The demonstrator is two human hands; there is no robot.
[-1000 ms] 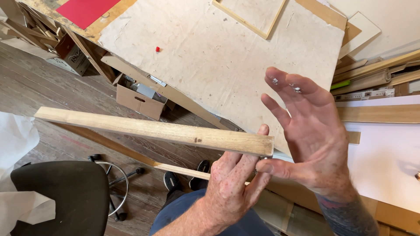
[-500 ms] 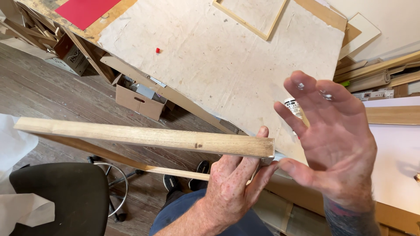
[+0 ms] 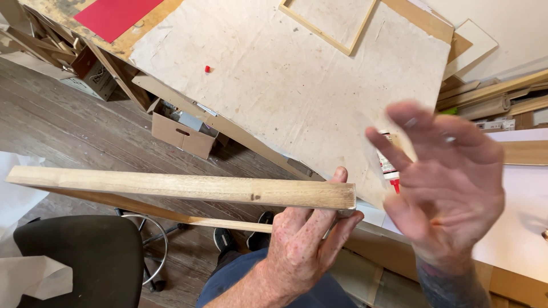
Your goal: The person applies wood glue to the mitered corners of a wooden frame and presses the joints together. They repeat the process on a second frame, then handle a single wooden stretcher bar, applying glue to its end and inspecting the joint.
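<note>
Fingers of my left hand (image 3: 302,239) wrap the right end of a long wooden strip (image 3: 182,188), thumb tip peeking over its top edge, closed firm around it. Strip runs out toward 9 o'clock, roughly level, far end near the frame's left edge. Second thinner strip (image 3: 171,215) sits just below it, angling from 9 toward my left palm; can't tell if my fingers clamp that one too, palm side hidden.

My right hand (image 3: 445,188) at 3 o'clock is spread wide, fingers splayed, palm facing the strip's end, holding nothing. It's motion-blurred, fingertips smeared. It sits just beside the strip's end, not touching.

Behind my right fingers a white tube with red cap (image 3: 390,168) is mostly covered. Worktable (image 3: 274,85) with a pale stained sheet fills 12 o'clock, small red bit (image 3: 207,69) on it, wooden frame (image 3: 328,23) cut off at top. Cardboard box (image 3: 182,128) under the table edge, black stool (image 3: 85,256) at 7 o'clock.
</note>
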